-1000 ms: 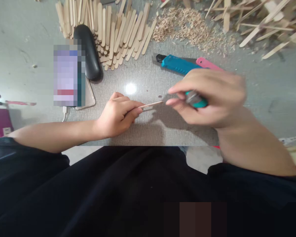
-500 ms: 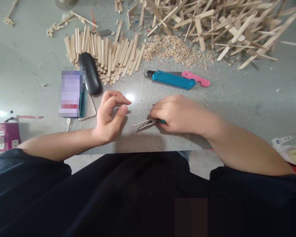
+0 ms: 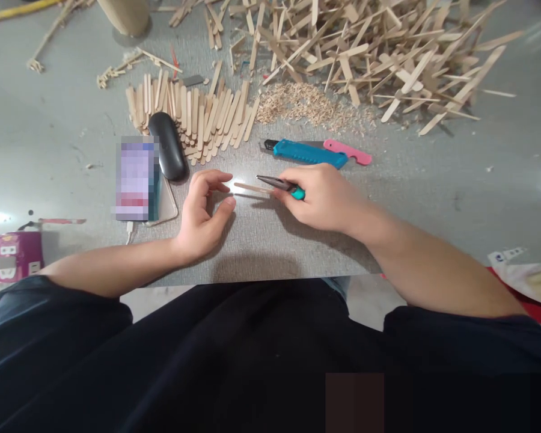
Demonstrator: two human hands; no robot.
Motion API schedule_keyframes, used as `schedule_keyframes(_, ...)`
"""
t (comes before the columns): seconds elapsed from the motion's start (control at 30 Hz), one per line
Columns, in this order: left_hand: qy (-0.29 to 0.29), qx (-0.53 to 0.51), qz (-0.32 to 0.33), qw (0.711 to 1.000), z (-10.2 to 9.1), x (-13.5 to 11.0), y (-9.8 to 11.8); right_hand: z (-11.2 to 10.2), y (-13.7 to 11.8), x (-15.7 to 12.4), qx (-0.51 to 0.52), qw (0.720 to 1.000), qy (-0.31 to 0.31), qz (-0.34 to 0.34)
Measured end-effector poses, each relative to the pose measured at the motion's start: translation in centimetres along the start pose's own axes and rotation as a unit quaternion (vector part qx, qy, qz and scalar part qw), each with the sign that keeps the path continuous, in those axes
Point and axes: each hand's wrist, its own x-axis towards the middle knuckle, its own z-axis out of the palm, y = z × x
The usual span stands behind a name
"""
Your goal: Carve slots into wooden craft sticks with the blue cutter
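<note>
My right hand (image 3: 327, 197) is closed around teal-handled pliers (image 3: 282, 185), their dark jaws pointing left just above the grey table (image 3: 433, 174). A thin wooden stick (image 3: 251, 187) lies or is held just under the jaws; I cannot tell whether the hand also grips it. My left hand (image 3: 202, 213) rests on the table to the left, fingers curled apart with nothing in them, its fingertips close to the stick's left end.
A teal utility knife (image 3: 309, 153) and a pink tool (image 3: 348, 152) lie behind my right hand. A row of flat sticks (image 3: 193, 117), a black case (image 3: 168, 147), a phone (image 3: 139, 179), shavings (image 3: 306, 103) and a big heap of loose sticks (image 3: 365, 48) sit farther back.
My left hand let go of the thin stick and opened. My right hand, with the pliers, dropped toward the table edge, then moved up and left beside the stick.
</note>
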Motion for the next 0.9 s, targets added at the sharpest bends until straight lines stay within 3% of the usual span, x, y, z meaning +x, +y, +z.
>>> schedule_keyframes(0.2, -0.084, 0.083, -0.077, 0.99, -0.4, 0.6, 2.4, -1.2, -0.8, -0.4, 0.111, 0.992, -0.065, -0.019)
schedule_keyframes(0.33, -0.133, 0.127, -0.098, 0.978, -0.6, 0.9, 3.4, -1.1, -1.0, -0.5, 0.127, 0.99, -0.054, -0.015)
schedule_keyframes(0.5, -0.179, 0.147, -0.071, 0.97, -0.7, 0.9, 3.4, -0.4, -0.1, -0.3, 0.002, 0.998, 0.04, -0.041)
schedule_keyframes(0.57, -0.184, 0.147, -0.058, 0.97, -0.7, 0.9, 3.3, -0.4, 0.3, -0.2, -0.071, 0.995, 0.044, -0.047)
schedule_keyframes(0.67, -0.187, 0.141, -0.038, 0.971, -0.8, 0.7, 3.1, -1.5, 0.8, -0.3, -0.129, 0.991, 0.015, -0.014)
schedule_keyframes(0.8, -0.18, 0.129, -0.038, 0.974, -0.7, 0.6, 2.9, -4.9, 1.7, -0.5, -0.156, 0.987, 0.021, 0.041)
schedule_keyframes(0.9, -0.177, 0.119, -0.048, 0.976, -0.7, 0.7, 2.8, -7.5, 2.7, -0.2, -0.167, 0.972, 0.059, 0.157)
